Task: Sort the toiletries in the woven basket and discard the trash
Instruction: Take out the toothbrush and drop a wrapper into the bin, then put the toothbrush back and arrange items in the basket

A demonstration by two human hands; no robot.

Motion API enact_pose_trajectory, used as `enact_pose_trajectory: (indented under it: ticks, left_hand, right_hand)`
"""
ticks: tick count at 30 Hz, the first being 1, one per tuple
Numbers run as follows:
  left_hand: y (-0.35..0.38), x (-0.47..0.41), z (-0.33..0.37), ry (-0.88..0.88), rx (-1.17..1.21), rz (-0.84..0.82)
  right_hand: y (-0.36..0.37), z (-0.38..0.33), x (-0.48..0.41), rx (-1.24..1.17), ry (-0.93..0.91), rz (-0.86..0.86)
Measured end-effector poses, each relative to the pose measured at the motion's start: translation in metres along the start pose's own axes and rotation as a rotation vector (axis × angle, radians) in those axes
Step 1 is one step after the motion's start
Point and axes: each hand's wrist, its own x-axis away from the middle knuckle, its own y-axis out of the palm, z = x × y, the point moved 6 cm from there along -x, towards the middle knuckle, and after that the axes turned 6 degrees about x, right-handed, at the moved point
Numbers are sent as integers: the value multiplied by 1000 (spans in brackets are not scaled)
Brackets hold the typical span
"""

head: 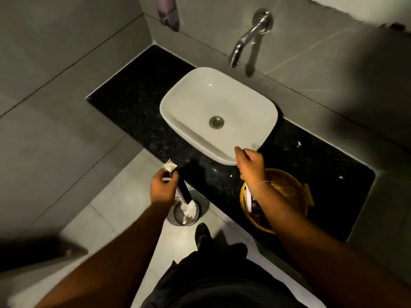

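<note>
A woven basket point(287, 181) sits on the black granite counter point(138, 107), at its front edge, to the right of the sink. White sachets point(248, 196) stand inside it. My right hand point(249, 165) hovers above the basket's left rim, fingers pinched on something small and pale; what it is I cannot tell. My left hand point(163, 187) is out past the counter's edge, above a small steel bin point(184, 212) on the floor. It grips a crumpled white wrapper point(170, 166). The bin stands uncovered with white trash inside.
A white basin point(200, 96) stands mid-counter under a chrome wall tap point(246, 41). Small white scraps point(299, 143) lie on the counter right of the basin. A soap dispenser point(168, 12) hangs on the wall. My shoe point(202, 235) is beside the bin.
</note>
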Motion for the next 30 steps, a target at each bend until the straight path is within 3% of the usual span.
enact_pose_trajectory:
  ticks: [6, 19, 26, 30]
  left_hand:
    - [-42, -4, -75, -123, -194, 43]
    - [-24, -50, -205, -381, -187, -18]
    - [-38, -47, -215, -473, -176, 51]
    - [-31, -40, -174, -324, -163, 95]
  right_hand:
    - [44, 14, 5, 96, -49, 7]
    - [72, 67, 12, 126, -49, 59]
    - [53, 73, 20, 162, 1, 110]
    - [37, 74, 15, 4, 156, 197]
